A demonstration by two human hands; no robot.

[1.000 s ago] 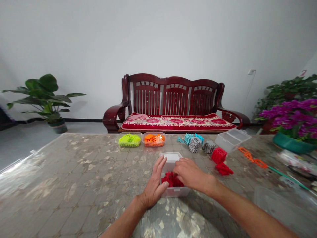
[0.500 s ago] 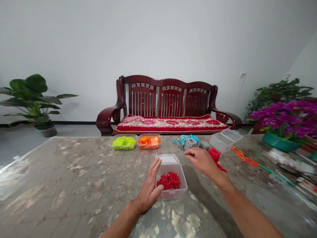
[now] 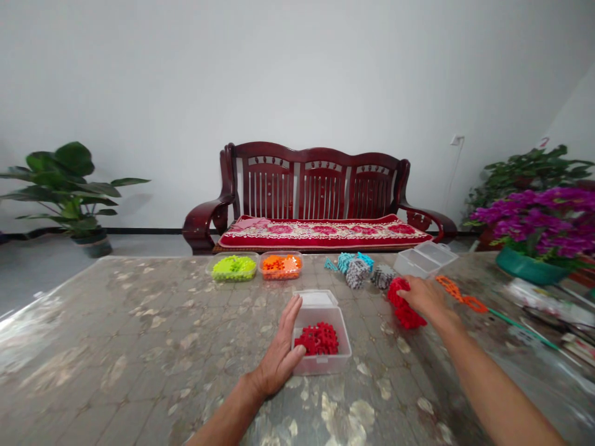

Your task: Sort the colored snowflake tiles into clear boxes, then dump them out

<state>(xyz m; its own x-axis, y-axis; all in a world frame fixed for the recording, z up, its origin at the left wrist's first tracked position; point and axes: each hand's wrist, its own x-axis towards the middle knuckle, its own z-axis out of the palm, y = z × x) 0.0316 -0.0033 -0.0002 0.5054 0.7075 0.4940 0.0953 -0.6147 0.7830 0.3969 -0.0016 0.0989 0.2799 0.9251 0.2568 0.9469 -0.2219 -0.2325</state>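
In the head view, a clear plastic box (image 3: 344,334) with its lid tipped back stands before me, with red interlocking plastic pieces (image 3: 318,339) inside. My left hand (image 3: 281,356) rests along the box's left side, fingers stretched and thumb apart near the front rim. Farther right, my right hand (image 3: 421,297) has its fingers closed at the upper part of a pile of red interlocking pieces (image 3: 405,311) on the table. Its fingertips are partly hidden, so which piece they pinch is unclear. Grey pieces (image 3: 357,274) and blue pieces (image 3: 346,261) lie left of that pile.
Two clear tubs hold yellow-green pieces (image 3: 233,267) and orange pieces (image 3: 281,266) at the table's far edge. An open clear box (image 3: 416,263) sits behind my right hand. Orange linked pieces (image 3: 460,294), a green stick (image 3: 520,328) and a flower pot (image 3: 530,266) are at right.
My right hand has moved right and slightly down, from above the grey pieces to the red pile. My left hand stays against the box.
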